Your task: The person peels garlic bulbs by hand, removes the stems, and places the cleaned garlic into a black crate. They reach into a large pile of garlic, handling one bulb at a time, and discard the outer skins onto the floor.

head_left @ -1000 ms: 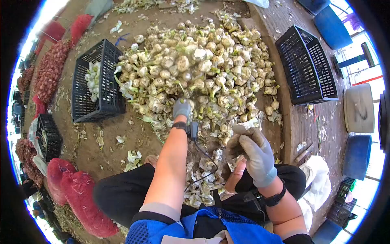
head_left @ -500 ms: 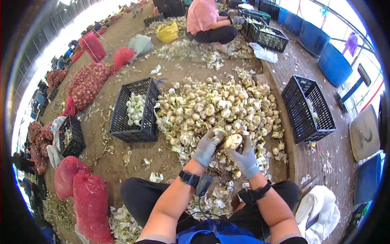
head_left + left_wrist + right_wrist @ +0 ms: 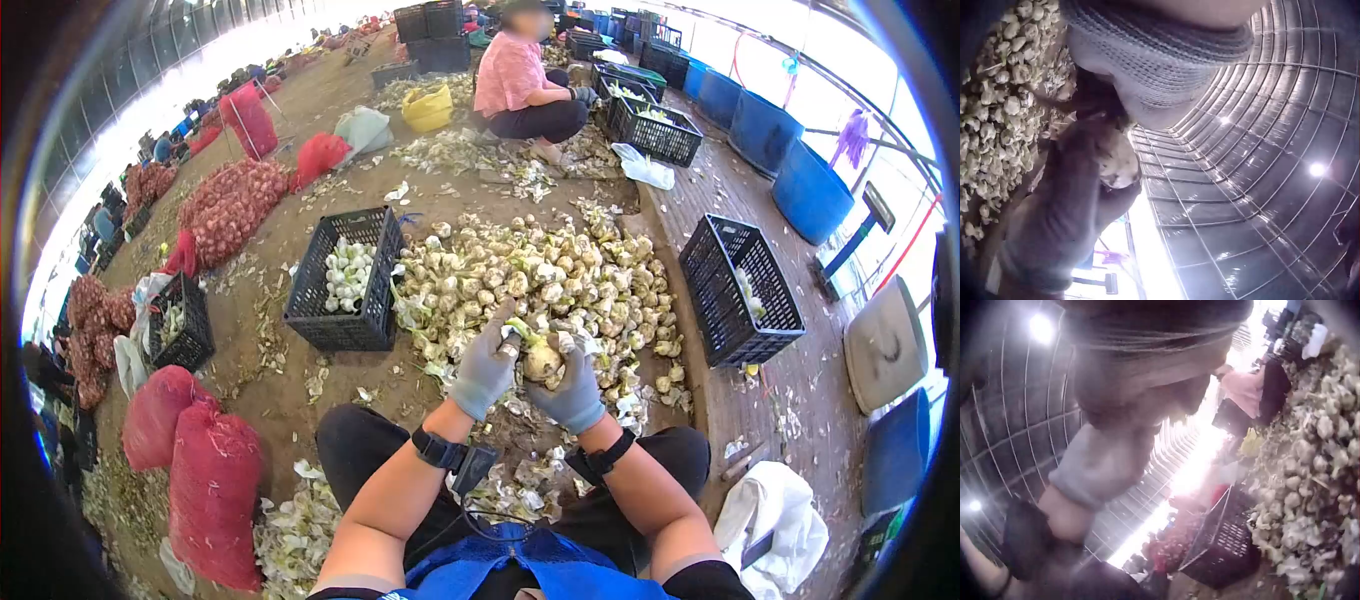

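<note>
"Bulb with green stem is held where?"

"It is held before the six o'clock edge of the big heap. It is gripped by the right hand, whose gloved fingers are clamped on its side."

"And the left hand?"

"It is placed just beside, at nine o'clock of the bulb. Its index finger is stretched out and its thumb is set near the stem. Whether the stem is pinched cannot be told, as the other fingers are hidden."

"How much is done?"

"From the held bulb, at ten o'clock, white bulbs are gathered in a black crate, which is not filled. At two o'clock, some pale pieces are seen in a second crate. Only a small part seems finished."

"What is left?"

"The heap at twelve o'clock, it seems, and also the held bulb, judged by its stem. Loose skins are scattered at six o'clock."
</note>
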A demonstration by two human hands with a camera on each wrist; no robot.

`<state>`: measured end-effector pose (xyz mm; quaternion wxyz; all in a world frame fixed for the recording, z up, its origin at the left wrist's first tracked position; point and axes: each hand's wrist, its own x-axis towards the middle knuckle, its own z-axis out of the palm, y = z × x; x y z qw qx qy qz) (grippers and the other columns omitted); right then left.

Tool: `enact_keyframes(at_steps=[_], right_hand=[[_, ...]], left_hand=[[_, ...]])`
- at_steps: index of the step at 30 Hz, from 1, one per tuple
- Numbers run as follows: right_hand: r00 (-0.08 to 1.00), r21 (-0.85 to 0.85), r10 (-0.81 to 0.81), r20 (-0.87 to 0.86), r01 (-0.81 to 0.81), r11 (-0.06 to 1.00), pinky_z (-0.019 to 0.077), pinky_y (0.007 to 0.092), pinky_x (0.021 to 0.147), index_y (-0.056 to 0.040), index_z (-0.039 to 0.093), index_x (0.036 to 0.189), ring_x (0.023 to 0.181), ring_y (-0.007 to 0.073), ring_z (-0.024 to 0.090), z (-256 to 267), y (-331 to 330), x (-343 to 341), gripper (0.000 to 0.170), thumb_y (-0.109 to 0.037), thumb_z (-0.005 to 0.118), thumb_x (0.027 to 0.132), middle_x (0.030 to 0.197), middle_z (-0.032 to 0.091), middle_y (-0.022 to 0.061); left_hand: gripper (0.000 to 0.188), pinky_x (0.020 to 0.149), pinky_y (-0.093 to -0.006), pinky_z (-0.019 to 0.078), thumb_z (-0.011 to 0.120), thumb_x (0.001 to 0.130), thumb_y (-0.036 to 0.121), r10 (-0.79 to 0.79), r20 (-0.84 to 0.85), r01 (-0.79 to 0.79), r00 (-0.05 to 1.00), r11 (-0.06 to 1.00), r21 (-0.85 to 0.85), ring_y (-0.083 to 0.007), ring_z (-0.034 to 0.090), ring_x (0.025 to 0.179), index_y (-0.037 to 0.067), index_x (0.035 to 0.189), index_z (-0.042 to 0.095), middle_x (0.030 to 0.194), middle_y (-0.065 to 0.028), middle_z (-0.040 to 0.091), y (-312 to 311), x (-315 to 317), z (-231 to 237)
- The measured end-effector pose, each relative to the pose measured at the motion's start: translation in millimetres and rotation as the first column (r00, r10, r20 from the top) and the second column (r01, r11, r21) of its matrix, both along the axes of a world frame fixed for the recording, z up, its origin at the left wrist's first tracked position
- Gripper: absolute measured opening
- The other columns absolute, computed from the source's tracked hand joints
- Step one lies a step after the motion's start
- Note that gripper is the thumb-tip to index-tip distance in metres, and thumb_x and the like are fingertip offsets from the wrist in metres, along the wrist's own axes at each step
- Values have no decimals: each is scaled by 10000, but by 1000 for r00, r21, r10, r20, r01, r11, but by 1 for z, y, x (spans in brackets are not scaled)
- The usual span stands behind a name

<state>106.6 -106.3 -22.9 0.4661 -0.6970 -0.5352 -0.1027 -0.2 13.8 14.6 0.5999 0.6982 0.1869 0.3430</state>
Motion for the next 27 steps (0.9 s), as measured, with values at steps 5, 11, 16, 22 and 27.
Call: enact_keyframes(at_steps=[5, 11, 16, 22, 27], right_hand=[[481, 333, 500, -720, -393, 857, 424, 321, 944, 17, 323, 1322, 1115, 181, 498, 15, -3, -11, 737, -30, 702, 691, 1184, 517, 114], [428, 368, 498, -755, -352, 861, 437, 306, 929, -9, 269, 1382, 1088, 180, 512, 12, -18, -37, 785, 40, 657, 701, 1204, 492, 110], [12, 482, 499, -866, -244, 842, 491, 332, 796, -35, 395, 1322, 914, 178, 579, -4, -29, -47, 512, -268, 456, 870, 1094, 563, 90], [-120, 302, 286, -951, -143, 942, 502, 282, 664, -94, 550, 1127, 781, 127, 593, -15, -32, -41, 519, -555, 426, 921, 970, 619, 38], [396, 27, 122, -910, -238, 971, 475, 221, 722, -20, 581, 1133, 833, 94, 582, -24, -37, -36, 374, -338, 480, 965, 948, 627, 40]], left_hand=[[395, 937, -247, 404, 480, 860, -59, 55, 125, -76, 991, 981, 177, -174, 549, 1138, -32, 1254, 482, 1190, -151, 593, -10, -21, -10], [417, 883, -267, 449, 472, 811, -96, 173, 120, -189, 978, 972, 140, -195, 598, 1061, -8, 1216, 524, 1106, -164, 625, -28, -35, -20], [332, 788, -267, 489, 468, 824, -101, 134, 78, -134, 988, 991, -6, -164, 628, 871, -34, 1144, 525, 966, -119, 646, -41, -42, -30], [256, 760, -267, 478, 477, 790, -70, -56, 11, 38, 998, 800, 599, -113, 582, 842, 60, 973, 600, 898, -58, 628, -54, -56, -24], [245, 822, -252, 457, 455, 784, -90, -320, 22, 321, 947, 943, -88, -127, 564, 889, 3, 982, 565, 945, -33, 601, -42, -56, -41]])
